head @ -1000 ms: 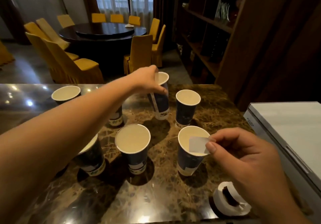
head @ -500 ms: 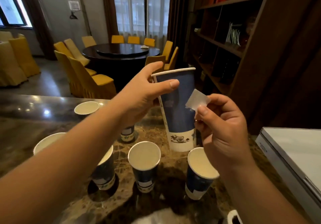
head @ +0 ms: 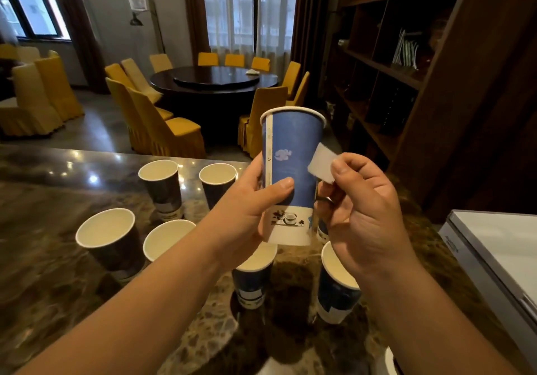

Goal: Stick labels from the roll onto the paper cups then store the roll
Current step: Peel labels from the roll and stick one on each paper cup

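The left hand (head: pixel 247 209) holds a blue cup (head: pixel 292 177) upright in the air, above the table (head: pixel 43 258), with its thumb across the front and its fingers curled round the back. The right hand (head: pixel 360 214) is at 3 o'clock from the cup and pinches a small white label (head: pixel 321 163) between thumb and finger, with the label's edge just at the cup's side. Six more cups stand on the table, two at 6 o'clock under the hands (head: pixel 254 281) and four at 9 o'clock (head: pixel 112 238), and a white box (head: pixel 494 258) sits at 4 o'clock.
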A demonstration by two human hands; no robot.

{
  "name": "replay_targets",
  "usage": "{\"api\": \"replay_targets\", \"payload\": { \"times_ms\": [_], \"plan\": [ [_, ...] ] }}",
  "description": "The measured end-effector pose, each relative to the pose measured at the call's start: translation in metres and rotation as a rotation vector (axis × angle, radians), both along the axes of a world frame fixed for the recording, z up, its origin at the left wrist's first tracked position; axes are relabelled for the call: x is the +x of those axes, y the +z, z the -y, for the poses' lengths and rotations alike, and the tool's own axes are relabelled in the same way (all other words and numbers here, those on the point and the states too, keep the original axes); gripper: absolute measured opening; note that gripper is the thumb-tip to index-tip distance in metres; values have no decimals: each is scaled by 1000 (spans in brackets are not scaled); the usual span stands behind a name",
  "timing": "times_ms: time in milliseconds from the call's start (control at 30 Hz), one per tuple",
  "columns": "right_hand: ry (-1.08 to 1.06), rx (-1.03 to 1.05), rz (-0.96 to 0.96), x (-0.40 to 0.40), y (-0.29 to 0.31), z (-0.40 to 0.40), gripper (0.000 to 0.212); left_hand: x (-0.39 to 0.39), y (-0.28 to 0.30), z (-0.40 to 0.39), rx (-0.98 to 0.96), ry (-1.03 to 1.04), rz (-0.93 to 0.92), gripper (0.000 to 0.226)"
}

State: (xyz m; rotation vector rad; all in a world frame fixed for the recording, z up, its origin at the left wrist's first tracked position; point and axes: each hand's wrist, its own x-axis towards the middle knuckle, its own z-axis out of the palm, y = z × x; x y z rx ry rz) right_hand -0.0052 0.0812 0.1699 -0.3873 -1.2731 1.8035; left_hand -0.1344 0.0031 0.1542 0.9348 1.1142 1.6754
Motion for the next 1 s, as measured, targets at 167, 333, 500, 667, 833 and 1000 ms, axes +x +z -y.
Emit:
{"api": "replay_targets", "payload": {
  "times_ms": [167,333,500,667,833,1000],
  "plan": [
    [-79,177,196,1,-10,3,5,6,-5,1,-105,76,-36,44],
    [-89,200,237,-2,-12,1,7,8,-5,0,-138,66,-10,61],
    [-169,328,305,-4,-16,-1,11,6,-10,-4,-90,148,-147,70],
    [-213,438,499,-4,-13,-15,29,-1,-14,-3,-50,145,-173,72],
    [3,369,546,2,-5,-27,56,-5,-9,-2,-46,71,-193,68],
    [114,409,477,4,3,-29,51,-13,-6,-8,-64,64,-196,72]
  ]
}}
